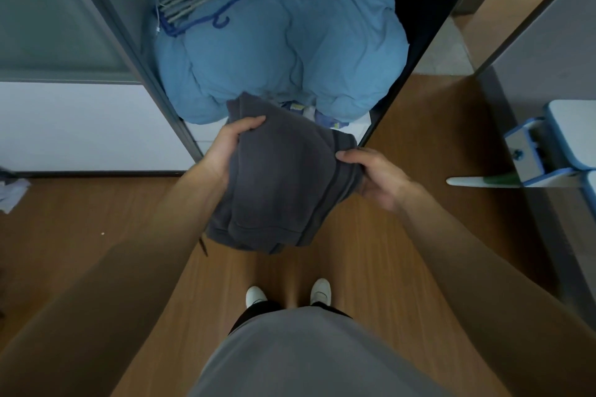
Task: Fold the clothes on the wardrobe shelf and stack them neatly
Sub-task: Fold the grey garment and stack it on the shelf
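A dark grey garment (280,190), folded into a thick bundle, hangs in the air in front of the open wardrobe. My left hand (230,147) grips its upper left edge, thumb on top. My right hand (374,176) holds its right edge, fingers curled under the cloth. Behind the garment a bulky light blue duvet (283,51) fills the wardrobe shelf. A patterned blue and white cloth (322,116) peeks out under the duvet at the shelf's front.
Several hangers (196,6), white and blue, lie on the duvet at the back left. The wardrobe's sliding door frame (135,51) stands at the left. A blue and white chair (548,151) is at the right. Loose cloth (13,193) lies on the wooden floor at far left.
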Action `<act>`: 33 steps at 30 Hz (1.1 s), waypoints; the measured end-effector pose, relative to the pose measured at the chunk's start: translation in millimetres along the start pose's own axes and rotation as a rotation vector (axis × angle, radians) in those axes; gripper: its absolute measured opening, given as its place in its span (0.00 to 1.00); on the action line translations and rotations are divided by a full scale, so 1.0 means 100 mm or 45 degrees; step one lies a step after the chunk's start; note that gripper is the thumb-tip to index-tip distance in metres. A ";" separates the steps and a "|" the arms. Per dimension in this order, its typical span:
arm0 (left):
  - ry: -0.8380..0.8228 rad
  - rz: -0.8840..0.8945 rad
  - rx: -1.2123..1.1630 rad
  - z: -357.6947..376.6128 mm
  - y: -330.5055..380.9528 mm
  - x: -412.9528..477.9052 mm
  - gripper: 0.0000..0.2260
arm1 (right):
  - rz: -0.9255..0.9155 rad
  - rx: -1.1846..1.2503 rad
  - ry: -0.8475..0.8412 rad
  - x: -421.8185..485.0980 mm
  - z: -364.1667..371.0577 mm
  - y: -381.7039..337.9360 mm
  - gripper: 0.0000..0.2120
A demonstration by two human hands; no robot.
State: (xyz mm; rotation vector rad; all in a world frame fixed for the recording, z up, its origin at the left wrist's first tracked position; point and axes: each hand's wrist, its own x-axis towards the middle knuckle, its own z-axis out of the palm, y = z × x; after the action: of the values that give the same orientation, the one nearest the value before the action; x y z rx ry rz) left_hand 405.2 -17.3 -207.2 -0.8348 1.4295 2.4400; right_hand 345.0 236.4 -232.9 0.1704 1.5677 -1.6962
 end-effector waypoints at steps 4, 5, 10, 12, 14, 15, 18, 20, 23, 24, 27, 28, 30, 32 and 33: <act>0.202 -0.204 0.434 -0.27 0.13 0.15 0.14 | -0.027 0.107 0.095 0.09 0.17 -0.10 0.15; 0.253 -0.213 0.509 -0.34 0.12 0.21 0.17 | -0.014 0.110 0.121 0.10 0.22 -0.11 0.13; 0.165 -0.091 0.535 -0.57 -0.09 0.29 0.55 | 0.039 0.159 0.208 0.13 0.32 -0.16 0.11; -0.036 -0.047 0.740 -0.58 -0.15 0.29 0.61 | 0.022 0.179 0.208 0.13 0.32 -0.22 0.12; -0.167 0.015 1.047 -0.50 -0.14 0.31 0.61 | 0.003 0.171 0.207 0.13 0.30 -0.30 0.12; -0.202 0.075 1.177 -0.44 -0.13 0.33 0.60 | -0.009 0.168 0.210 0.12 0.30 -0.34 0.12; -0.220 0.312 1.495 -0.28 -0.08 0.39 0.45 | -0.052 0.145 0.223 0.10 0.27 -0.46 0.10; -0.179 0.400 1.669 -0.17 -0.03 0.39 0.32 | -0.094 0.101 0.226 0.09 0.21 -0.54 0.09; -0.087 0.404 1.675 -0.02 0.08 0.36 0.16 | -0.104 0.028 0.283 0.06 0.07 -0.59 0.11; -0.060 0.384 1.600 0.04 0.12 0.35 0.12 | -0.100 0.016 0.314 0.05 0.01 -0.59 0.12; 0.009 0.319 1.336 0.26 0.16 0.33 0.06 | -0.110 0.030 0.407 0.03 -0.16 -0.56 0.14; 0.033 0.315 1.274 0.35 0.17 0.32 0.05 | -0.116 0.012 0.425 0.02 -0.20 -0.54 0.14; 0.063 0.334 1.216 0.51 0.18 0.29 0.05 | -0.118 -0.048 0.463 0.01 -0.28 -0.51 0.14; 0.110 0.367 1.216 0.64 0.21 0.28 0.05 | -0.141 -0.125 0.552 -0.01 -0.34 -0.47 0.14; 0.133 0.378 1.211 0.70 0.22 0.27 0.05 | -0.169 -0.159 0.617 -0.02 -0.37 -0.43 0.15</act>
State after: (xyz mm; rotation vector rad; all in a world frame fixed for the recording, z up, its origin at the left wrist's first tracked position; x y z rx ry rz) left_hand 347.0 27.9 -179.6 -0.5291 2.5361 1.5096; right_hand 304.3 266.6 -206.4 0.4486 2.0730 -1.7348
